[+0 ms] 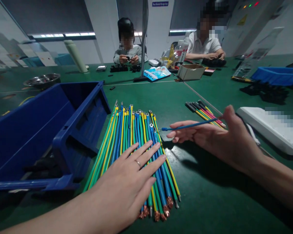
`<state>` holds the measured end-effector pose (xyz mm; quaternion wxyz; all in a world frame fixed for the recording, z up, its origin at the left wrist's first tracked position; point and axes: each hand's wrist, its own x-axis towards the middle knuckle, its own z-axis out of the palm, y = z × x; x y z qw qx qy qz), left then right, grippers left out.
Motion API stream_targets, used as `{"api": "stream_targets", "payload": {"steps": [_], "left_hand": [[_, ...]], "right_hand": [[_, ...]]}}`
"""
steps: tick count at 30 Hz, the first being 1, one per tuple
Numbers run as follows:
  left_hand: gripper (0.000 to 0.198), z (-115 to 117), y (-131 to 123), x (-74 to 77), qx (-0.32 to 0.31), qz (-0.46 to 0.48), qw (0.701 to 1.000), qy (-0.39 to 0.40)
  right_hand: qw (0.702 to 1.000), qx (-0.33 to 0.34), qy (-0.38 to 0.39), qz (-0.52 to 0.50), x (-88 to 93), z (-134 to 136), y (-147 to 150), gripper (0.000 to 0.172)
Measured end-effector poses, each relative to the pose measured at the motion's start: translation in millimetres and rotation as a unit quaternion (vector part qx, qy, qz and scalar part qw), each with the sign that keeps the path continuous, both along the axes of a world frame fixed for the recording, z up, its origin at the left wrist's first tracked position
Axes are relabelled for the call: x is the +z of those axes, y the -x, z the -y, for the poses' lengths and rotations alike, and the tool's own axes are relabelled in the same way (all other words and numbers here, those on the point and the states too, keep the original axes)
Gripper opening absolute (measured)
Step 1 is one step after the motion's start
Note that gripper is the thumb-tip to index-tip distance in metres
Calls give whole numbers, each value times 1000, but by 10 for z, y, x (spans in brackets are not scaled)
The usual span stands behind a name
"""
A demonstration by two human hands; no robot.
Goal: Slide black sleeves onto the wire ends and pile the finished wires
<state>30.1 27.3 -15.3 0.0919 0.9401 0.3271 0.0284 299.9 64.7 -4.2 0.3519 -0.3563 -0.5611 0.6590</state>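
A flat bundle of blue, green and yellow wires (pixel 127 136) with bare copper ends lies on the green table (pixel 205 195). My left hand (pixel 129 175) rests flat on the bundle, fingers spread, a ring on one finger. My right hand (pixel 217 138) hovers to the right of the bundle and pinches a single blue wire (pixel 189 125) between thumb and fingers, its free end pointing left toward the bundle. A smaller group of black, yellow and pink wires (pixel 205 112) lies just beyond my right hand.
A large blue plastic bin (pixel 51 130) lies tipped at the left. A white device (pixel 271 128) sits at the right, a blue tray (pixel 278 75) behind it. Two other people work at the far side, near a cardboard box (pixel 190 71) and a metal bowl (pixel 42 80).
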Motion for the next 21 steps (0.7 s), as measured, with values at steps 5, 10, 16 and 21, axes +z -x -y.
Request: {"api": "stream_targets", "payload": {"steps": [5,10,16,21], "left_hand": [[52,7,-2,31,0,1,1000,11],[50,-2,13,17,-2,6,1000,3],[51,43,-42,26,3,23,999,-37],[56,130,256,405,41,168,967,-186]], "right_hand": [[996,-57,25,71,-69,-29,-13,46],[991,-75,6,107,-152,-56,-17,22],[995,-90,25,36,-100,-18,36,26],[986,-151,25,60,-42,12,81,52]]}}
